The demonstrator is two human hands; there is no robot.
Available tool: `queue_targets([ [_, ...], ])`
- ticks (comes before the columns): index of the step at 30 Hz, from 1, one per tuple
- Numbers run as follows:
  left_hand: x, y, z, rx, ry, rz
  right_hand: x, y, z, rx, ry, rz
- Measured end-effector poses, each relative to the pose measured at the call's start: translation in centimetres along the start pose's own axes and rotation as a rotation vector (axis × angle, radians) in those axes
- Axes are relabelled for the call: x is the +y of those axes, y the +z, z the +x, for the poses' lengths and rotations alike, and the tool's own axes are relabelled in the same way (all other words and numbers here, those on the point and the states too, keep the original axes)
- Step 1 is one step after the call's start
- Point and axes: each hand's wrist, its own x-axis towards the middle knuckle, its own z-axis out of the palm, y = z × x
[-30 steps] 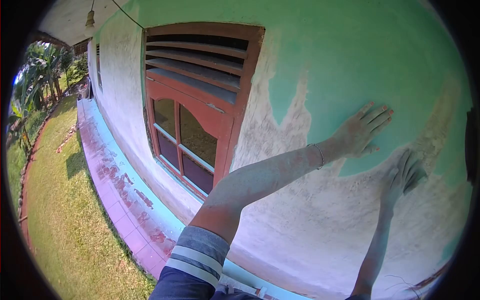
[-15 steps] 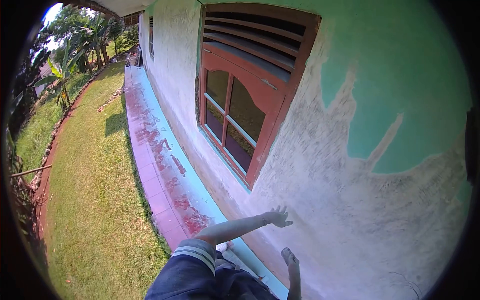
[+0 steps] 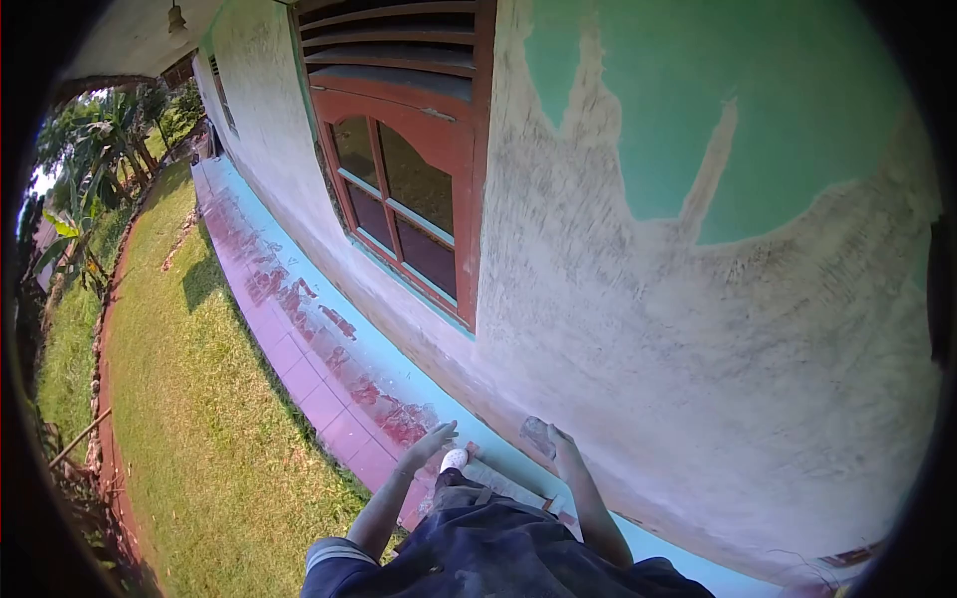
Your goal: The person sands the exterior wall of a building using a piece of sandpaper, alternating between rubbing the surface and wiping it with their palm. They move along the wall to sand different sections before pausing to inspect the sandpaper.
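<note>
My right hand [image 3: 567, 450] grips a small, rough grey piece [image 3: 537, 436], close to the lower wall; whether it is stone or folded sandpaper I cannot make out. Out to the left, my left hand [image 3: 431, 446] is empty, its fingers stretched forward above the walkway. Beside both hands rises the wall [image 3: 598, 369], scuffed whitish with scratch marks. Green paint [image 3: 758, 130] still covers its upper right, with a ragged lower edge.
A red-brown window frame [image 3: 465, 219] with slats is set in the wall. Below runs a ledge of pink tiles [image 3: 299, 369] with red stains and a light blue strip [image 3: 389, 369]. My white shoe [image 3: 455, 459] rests there. Grass [image 3: 219, 439] borders it on the left.
My left hand has dropped away from the wall, down and to the left. My right hand has moved up and slightly left with the grey piece. The view has swung to the right.
</note>
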Motion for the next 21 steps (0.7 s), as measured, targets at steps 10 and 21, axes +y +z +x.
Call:
queue_targets([
  [10, 11.9, 10.4, -0.1, -0.436, 0.462, 0.115, -8.8, 4.0, -4.1, -0.202, -0.196, -0.237],
  [21, 14.9, 13.9, -4.1, -0.631, 0.140, 0.290, -9.2, -0.5, -6.9, -0.160, -0.223, -0.408],
])
